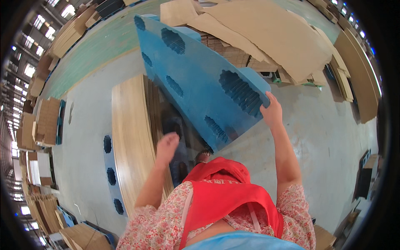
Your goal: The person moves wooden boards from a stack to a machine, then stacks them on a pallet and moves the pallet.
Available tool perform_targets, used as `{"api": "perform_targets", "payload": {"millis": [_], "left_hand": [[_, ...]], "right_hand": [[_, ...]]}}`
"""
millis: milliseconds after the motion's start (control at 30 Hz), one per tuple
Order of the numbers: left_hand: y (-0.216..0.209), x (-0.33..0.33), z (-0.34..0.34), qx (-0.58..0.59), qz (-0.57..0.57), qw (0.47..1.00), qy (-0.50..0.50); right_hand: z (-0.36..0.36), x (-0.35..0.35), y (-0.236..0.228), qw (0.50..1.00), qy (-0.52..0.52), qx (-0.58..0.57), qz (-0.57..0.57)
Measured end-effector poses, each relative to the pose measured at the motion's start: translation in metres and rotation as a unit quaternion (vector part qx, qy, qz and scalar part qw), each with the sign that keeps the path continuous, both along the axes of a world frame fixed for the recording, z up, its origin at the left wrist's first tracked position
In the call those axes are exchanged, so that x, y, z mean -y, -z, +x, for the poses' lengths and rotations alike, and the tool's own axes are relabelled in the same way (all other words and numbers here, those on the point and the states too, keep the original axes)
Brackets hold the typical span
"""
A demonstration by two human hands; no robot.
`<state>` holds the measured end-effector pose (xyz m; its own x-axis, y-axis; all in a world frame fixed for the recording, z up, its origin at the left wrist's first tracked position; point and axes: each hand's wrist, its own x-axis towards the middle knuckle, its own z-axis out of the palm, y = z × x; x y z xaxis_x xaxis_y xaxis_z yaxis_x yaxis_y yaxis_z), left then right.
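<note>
Blue slab-shaped plastic pallet (196,83) | right hand (273,109) grips edge | left hand (168,146): finger closure unclear | tan wood-grain boards (131,129) left-centre | flat beige cardboard sheets (271,35) top-right | grey floor (325,143) spreads mid-right

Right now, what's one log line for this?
right hand: gripping blue pallet edge | left hand: beside wooden boards | pallet: tilted

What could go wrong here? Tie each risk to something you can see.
Only the right hand holds the tilted blue pallet, so it might slip. Its bottom corner appears close to a foot, which could get pinched. It might also knock the stacked boards beside it.
</note>
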<state>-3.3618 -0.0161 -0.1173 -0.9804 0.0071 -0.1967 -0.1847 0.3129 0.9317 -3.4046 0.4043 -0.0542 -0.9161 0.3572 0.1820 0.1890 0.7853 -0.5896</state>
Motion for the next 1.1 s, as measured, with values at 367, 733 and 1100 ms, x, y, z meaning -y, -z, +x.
{"api": "perform_targets", "payload": {"millis": [367,733,1100], "left_hand": [[-0.091,0.011,-0.384,0.142,0.307,0.940,-0.047],[-0.115,0.012,-0.381,0.084,0.335,0.938,-0.025],[-0.115,-0.073,-0.269,0.110,0.451,0.885,-0.048]], "right_hand": [[0.078,0.107,-0.037,0.999,0.000,-0.009,0.048],[0.124,0.158,-0.064,0.997,-0.027,0.016,0.077],[0.240,0.068,-0.084,0.996,-0.046,-0.004,0.076]]}}
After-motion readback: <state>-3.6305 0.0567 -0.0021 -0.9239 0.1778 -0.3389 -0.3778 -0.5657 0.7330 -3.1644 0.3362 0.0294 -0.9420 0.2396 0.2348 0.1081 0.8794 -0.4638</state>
